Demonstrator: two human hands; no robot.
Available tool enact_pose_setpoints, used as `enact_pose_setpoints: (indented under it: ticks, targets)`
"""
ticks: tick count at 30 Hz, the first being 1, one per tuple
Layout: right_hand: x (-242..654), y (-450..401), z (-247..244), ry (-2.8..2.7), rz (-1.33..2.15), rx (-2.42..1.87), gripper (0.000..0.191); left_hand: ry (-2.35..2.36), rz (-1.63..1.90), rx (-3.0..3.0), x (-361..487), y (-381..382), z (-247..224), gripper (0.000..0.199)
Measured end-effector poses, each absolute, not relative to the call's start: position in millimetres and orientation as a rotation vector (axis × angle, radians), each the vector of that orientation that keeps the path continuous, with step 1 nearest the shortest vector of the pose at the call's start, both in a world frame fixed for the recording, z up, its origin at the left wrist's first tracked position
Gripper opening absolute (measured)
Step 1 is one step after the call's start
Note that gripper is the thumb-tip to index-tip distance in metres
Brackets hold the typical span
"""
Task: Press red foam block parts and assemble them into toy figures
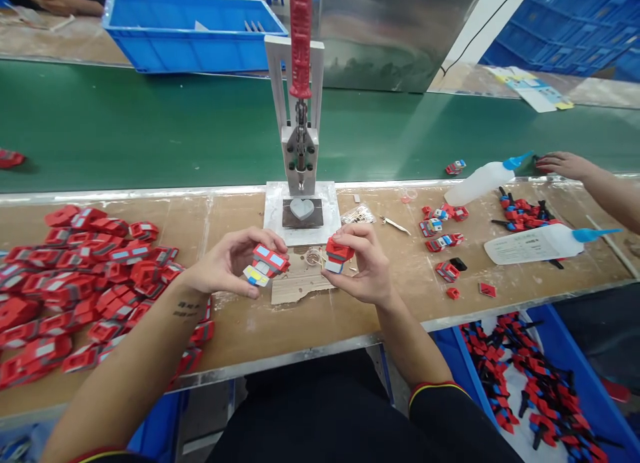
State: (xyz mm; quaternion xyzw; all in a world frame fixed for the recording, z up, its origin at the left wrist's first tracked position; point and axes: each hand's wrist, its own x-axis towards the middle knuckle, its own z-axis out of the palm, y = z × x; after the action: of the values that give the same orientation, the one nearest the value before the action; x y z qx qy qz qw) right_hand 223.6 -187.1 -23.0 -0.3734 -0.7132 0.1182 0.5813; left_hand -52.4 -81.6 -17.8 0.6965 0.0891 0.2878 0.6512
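Between the thumb and fingers of my left hand (pixel 235 263) is a red toy vehicle part (pixel 270 259) with pale blue windows and a yellow, white and blue end. My right hand (pixel 363 266) pinches a smaller red toy part (pixel 339 251) with a white and blue lower side. The two parts are held apart over a torn piece of cardboard (pixel 295 289). Just behind my hands stands a hand press (pixel 300 143) with a red handle and a grey heart-shaped block (pixel 302 209) on its base. A small round clear dish (pixel 313 256) lies between my hands.
Many red and grey toy parts (pixel 90 276) are heaped at left. Glue bottles (pixel 535 244) with blue caps and several toy pieces (pixel 445 241) lie at right. A co-worker's hand (pixel 563 164) reaches over the green conveyor belt (pixel 215 129). Below right, a blue bin (pixel 595 389) holds parts.
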Motion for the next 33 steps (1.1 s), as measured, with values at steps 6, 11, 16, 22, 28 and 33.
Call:
enact_pose_setpoints:
  ticks: [6,11,16,22,28,33]
  targets:
    - [225,-183,-35,-1.487,0.551,-0.778,0.051,0.322,0.742,1.587,-49,-83,-18,0.056]
    - [226,-184,-40,-1.428,0.659,-0.883,0.058,0.424,0.778,1.575,-44,-88,-16,0.057]
    - [240,-188,-47,-1.236,0.816,-0.88,0.059,0.536,0.885,1.425,-24,-83,-27,0.062]
    - [280,-170,-45,-1.057,1.007,-0.91,0.036,0.61,0.927,1.231,1,-59,-44,0.066]
    - [275,-106,22,-1.249,0.925,-1.031,0.036,0.754,1.113,1.455,15,-35,-59,0.043]
    - [246,-59,95,-1.445,1.004,-0.874,0.089,0.876,1.172,1.726,29,-20,-71,0.052]
